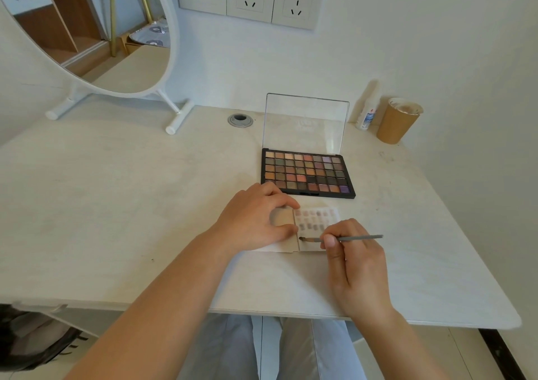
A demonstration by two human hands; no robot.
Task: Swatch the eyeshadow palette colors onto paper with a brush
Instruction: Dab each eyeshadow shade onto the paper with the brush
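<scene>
Pinching the brush (349, 238) between curled fingers, the right hand (356, 266) touches its tip to the paper (317, 219) just before the open palette (307, 172); the left hand (256, 219) presses the paper on the table (116, 204), fingers bent.

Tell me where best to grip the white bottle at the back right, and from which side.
Probably round the white bottle mid-body, from the front-left: it stands upright, the wall is close behind, and the brown paper cup crowds its right side.
</scene>
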